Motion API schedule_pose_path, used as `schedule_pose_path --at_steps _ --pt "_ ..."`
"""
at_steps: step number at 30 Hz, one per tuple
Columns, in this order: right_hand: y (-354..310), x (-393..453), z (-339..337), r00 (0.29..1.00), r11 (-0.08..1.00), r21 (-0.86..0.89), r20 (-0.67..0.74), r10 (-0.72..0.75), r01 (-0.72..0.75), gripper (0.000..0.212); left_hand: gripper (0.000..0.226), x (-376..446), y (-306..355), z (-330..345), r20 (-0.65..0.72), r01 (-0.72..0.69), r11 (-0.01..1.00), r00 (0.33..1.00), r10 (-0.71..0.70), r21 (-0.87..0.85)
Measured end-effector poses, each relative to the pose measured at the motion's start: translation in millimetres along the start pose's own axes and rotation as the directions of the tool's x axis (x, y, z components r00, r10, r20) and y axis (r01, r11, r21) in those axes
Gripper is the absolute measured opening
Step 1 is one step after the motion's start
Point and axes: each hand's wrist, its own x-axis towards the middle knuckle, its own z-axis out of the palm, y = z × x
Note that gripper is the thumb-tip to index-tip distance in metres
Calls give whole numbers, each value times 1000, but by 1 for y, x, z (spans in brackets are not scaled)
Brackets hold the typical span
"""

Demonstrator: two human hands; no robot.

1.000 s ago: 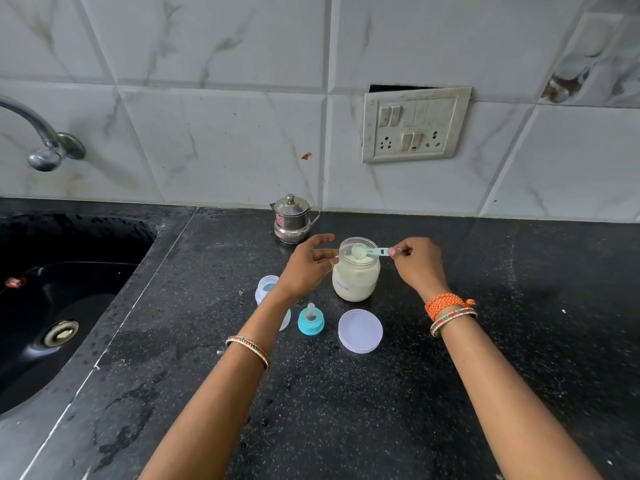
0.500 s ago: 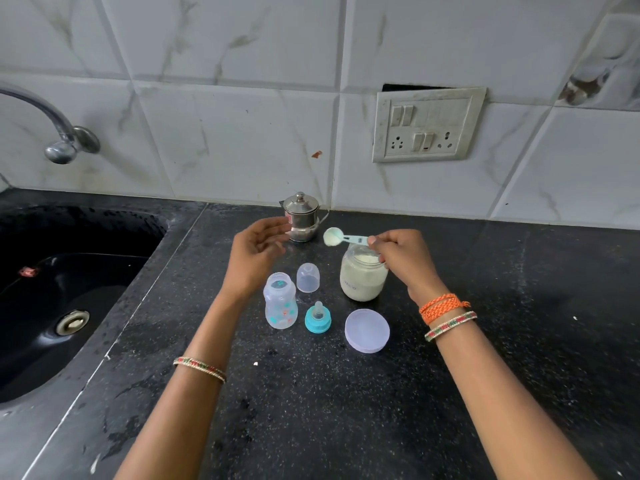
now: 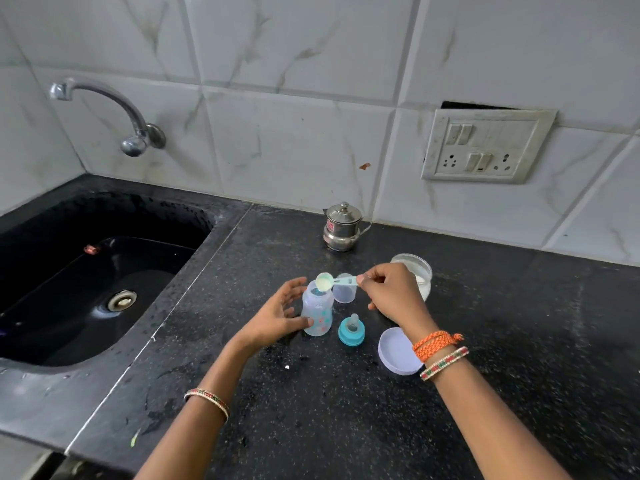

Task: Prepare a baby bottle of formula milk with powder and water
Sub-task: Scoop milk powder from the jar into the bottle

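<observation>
**Scoop of powder held over the open bottle**

Nearest on the black counter [image 3: 346, 427], the round lid [image 3: 394, 351] lies flat beside the right wrist. Left of it the teal nipple ring [image 3: 351, 332] stands upright. The left hand [image 3: 277, 318] is open, fingers spread, thumb tip touching the side of the baby bottle [image 3: 317, 315], which stands uncapped toward the counter's middle. The right hand [image 3: 394, 294] pinches the handle of the scoop [image 3: 327, 282], its powder-filled bowl over the bottle's mouth. A clear cap [image 3: 344, 292] stands just behind the bottle. The powder jar [image 3: 420, 275] sits open behind the right hand. A steel pot [image 3: 341, 226] stands at the back edge; the sink [image 3: 86, 278] lies left
</observation>
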Motion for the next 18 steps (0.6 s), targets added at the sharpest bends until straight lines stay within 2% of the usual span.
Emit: schedule_pose_path --at_steps 3,7,11,16,18 --pt "-1 -1 2 1000 999 -37 -10 -23 22 13 70 5 -2 5 7 -4 1000 1000 4 -21" --pt "-4 -4 5 990 972 -195 -40 -139 128 11 53 10 -2 10 -2 -26 998 1000 26 -51" --pt "-5 -16 10 938 863 -392 -4 -347 317 13 56 12 -4 11 -23 -49 996 999 48 -68" --pt "3 -27 14 820 672 -512 126 -558 535 15 55 14 -7 11 -38 -45 995 998 42 -84" --pt "7 -28 16 790 612 -547 163 -592 571 13 54 14 -7 11 -37 -44 995 998 41 -86"
